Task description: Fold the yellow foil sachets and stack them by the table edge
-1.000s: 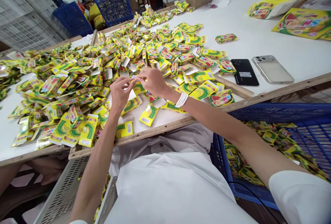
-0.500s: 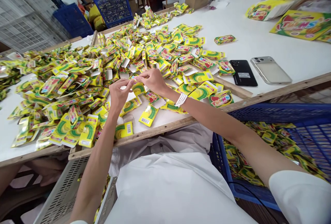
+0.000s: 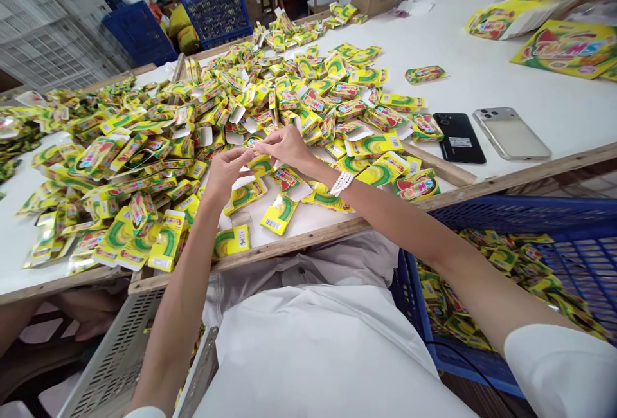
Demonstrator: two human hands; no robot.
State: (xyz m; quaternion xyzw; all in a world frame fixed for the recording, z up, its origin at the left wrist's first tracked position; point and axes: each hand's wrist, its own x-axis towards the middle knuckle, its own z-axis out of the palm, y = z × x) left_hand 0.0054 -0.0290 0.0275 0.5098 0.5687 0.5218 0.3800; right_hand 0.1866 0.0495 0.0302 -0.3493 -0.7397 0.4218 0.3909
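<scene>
1. Right hand (image 3: 288,149): grip pinched almost shut at 12 o'clock, its hold too small to tell.
2. Left hand (image 3: 228,174): grip loosely curled just beside it; hold unclear.
3. Yellow packet (image 3: 259,163) lies beneath both, among many across the surface (image 3: 463,51).
4. Blue crate (image 3: 530,209) of packets sits at 4 o'clock.

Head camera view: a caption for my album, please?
Left hand and right hand pinch a small packet amid heaps of yellow packets on a white table.
</scene>
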